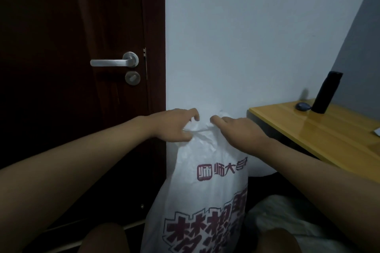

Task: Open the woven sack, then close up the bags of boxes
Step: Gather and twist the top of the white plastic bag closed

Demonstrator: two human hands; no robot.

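Note:
A tall white woven sack with dark red printed characters stands upright between my knees, leaning against the white wall. Its top is gathered and crumpled into a neck. My left hand pinches the bunched top from the left, fingers curled over the fabric. On the right side of the same neck, my right hand grips with its thumb and fingers around the crumpled edge. What is inside the sack is hidden.
A dark brown door with a metal lever handle fills the left. A yellow wooden table at the right carries a black bottle and a small dark object. White fabric lies at lower right.

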